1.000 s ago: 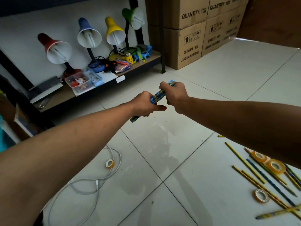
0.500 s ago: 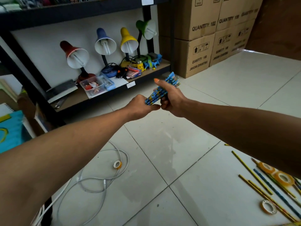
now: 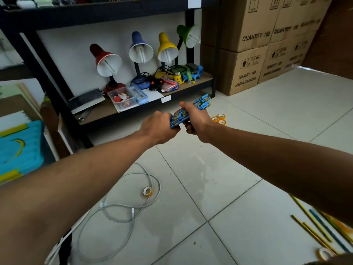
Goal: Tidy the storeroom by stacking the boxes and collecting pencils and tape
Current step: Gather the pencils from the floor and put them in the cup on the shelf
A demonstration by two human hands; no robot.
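Floor: pale square tiles with dark grout lines, seen from above as I look down and forward.
Room: a black metal shelf unit stands at the far edge of the floor; stacked cardboard boxes fill the far right corner.
Lower shelf: four desk lamps in a row, red, blue, yellow and green, with small toys and a clear plastic tub beside them.
My left hand: fingers curled round the near end of a bundle of pencils.
My right hand: closed round the middle of the same bundle, thumb on top.
Bundle: blue patterned pencils packed side by side, held in the air in front of the shelf, far end tilted up and to the right.
Loose pencils: yellow and blue, lying at the near right edge of the floor.
Tape: one roll inside a loop of white cable; three rolls on the floor past my right wrist; another at the near right corner.
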